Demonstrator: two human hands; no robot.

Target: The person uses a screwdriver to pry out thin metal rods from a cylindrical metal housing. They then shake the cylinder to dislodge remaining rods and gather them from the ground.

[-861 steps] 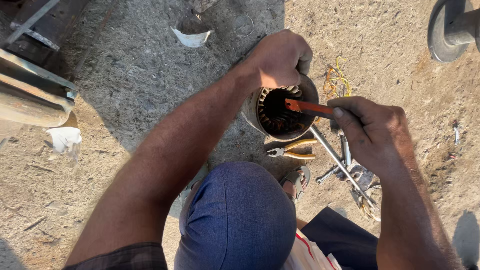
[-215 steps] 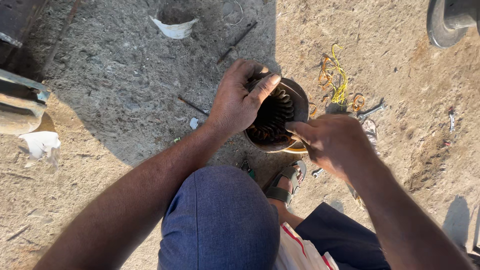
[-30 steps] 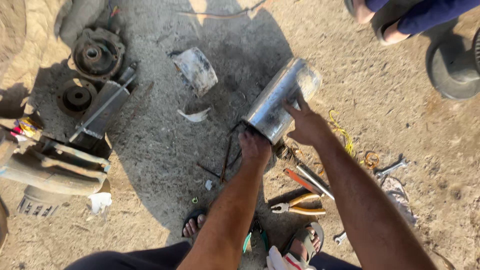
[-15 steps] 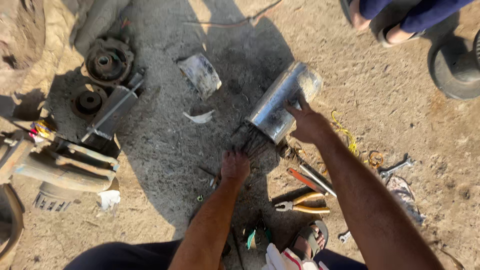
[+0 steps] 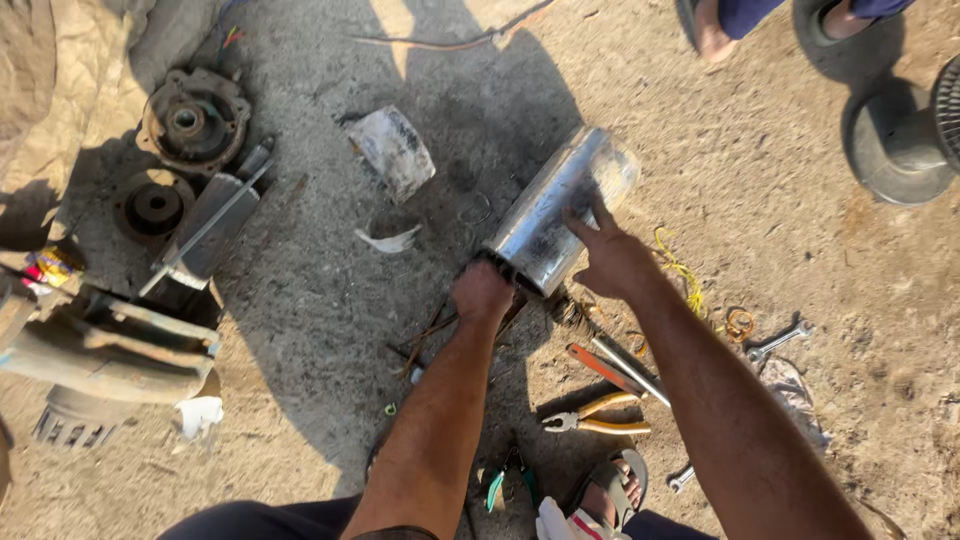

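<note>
A silvery metal cylinder, a motor housing (image 5: 560, 208), lies tilted on its side on the sandy ground. My right hand (image 5: 608, 258) rests flat on its near side, fingers spread. At its open near end my left hand (image 5: 482, 293) is a closed fist around dark wire strands (image 5: 440, 330) that trail from the housing toward me. What sits inside the housing is hidden.
Pliers with yellow handles (image 5: 596, 418), an orange-handled tool (image 5: 603, 368), a metal rod (image 5: 628, 370) and a wrench (image 5: 778, 341) lie near my right arm. Round motor end covers (image 5: 193, 118) and metal parts (image 5: 205, 222) sit at left. Another person's feet (image 5: 715, 25) are at top right.
My left hand has pulled back toward me from the housing's open end, drawing dark wire with it. My right hand stays pressed on the housing.
</note>
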